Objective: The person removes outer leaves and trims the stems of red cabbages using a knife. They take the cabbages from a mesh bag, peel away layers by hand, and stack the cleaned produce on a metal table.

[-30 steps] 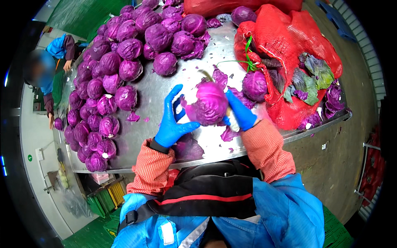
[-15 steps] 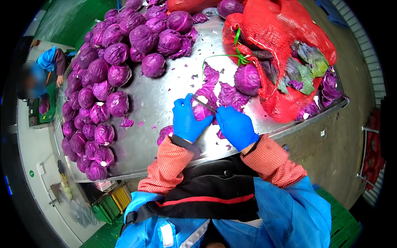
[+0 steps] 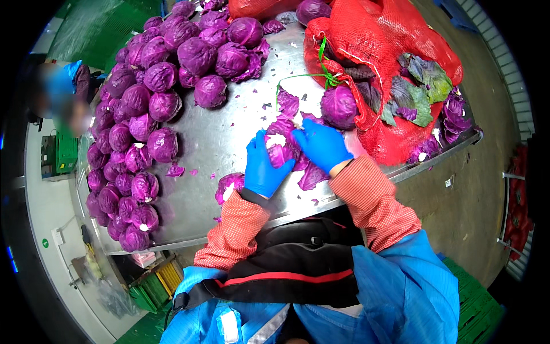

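Hands (image 3: 292, 157) nearer on steel table (image 3: 229, 137), green floor (image 3: 97, 26) beyond

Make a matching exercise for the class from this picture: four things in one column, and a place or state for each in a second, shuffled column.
Things:
1. cabbage pile
2. red net sack
3. cut cabbage
4. lone whole cabbage

Places or states:
A. held between both gloved hands
B. heaped along the table's left side
C. lying open on the table's right side, loose leaves on it
D. resting against the sack's edge

Pairs: 1-B, 2-C, 3-A, 4-D
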A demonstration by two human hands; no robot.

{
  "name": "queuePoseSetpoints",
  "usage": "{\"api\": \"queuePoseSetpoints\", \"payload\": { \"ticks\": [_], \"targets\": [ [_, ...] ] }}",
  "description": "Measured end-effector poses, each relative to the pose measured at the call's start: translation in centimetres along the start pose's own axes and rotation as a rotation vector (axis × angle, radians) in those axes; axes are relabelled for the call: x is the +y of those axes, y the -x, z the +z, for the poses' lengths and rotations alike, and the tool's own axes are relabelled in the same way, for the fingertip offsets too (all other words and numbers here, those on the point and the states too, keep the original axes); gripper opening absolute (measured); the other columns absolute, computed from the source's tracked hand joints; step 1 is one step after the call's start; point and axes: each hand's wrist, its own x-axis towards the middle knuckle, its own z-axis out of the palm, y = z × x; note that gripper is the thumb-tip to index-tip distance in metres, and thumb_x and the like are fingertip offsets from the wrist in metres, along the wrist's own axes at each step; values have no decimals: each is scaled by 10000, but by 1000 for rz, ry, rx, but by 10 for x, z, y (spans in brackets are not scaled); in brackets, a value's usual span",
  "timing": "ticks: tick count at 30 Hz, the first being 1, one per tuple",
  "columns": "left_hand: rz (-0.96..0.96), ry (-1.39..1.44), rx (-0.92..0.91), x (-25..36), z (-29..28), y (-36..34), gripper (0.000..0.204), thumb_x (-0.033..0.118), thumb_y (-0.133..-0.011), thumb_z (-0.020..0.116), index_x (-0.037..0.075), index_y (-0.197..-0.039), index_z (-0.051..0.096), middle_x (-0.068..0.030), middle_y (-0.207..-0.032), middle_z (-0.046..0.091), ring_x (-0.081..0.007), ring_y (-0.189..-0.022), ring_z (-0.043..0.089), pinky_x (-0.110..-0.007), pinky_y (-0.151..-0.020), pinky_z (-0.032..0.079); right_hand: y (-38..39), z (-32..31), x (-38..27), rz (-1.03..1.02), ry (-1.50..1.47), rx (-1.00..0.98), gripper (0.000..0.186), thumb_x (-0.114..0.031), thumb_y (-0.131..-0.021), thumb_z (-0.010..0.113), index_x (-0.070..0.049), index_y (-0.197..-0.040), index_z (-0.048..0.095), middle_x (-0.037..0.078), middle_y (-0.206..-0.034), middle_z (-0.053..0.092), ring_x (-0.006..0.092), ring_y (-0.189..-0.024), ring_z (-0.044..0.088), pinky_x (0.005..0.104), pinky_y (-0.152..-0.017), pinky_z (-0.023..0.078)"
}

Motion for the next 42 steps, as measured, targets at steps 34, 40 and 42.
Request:
{"api": "queuePoseSetpoints", "payload": {
  "ticks": [34,40,42],
  "targets": [
    [147,120,-186,-17,-10,16,799,308,-628,774,29,-1288,421,-208,-1291,450,-339,-1198,435,-390,-1013,353,48,-23,-23,-167,-34,80,607,-528,-774,576,-54,-1150,525,171,-836,613,331,-735,619,421,-613,492],
    [138,421,-284,-9,-26,23,766,267,-672,754,14,-1307,408,-160,-1308,457,-283,-1232,423,-372,-1043,313,9,12,9,42,-110,23,274,-247,-790,544,-58,-988,557,197,-844,612,376,-760,603,460,-634,482],
    [68,687,-240,-12,-31,25,747,236,-695,738,20,-1322,395,-137,-1322,448,-256,-1250,399,-367,-1056,284,13,0,25,98,-106,54,227,-221,-794,548,-45,-937,558,211,-850,612,388,-756,598,472,-630,480]
  ]
}}
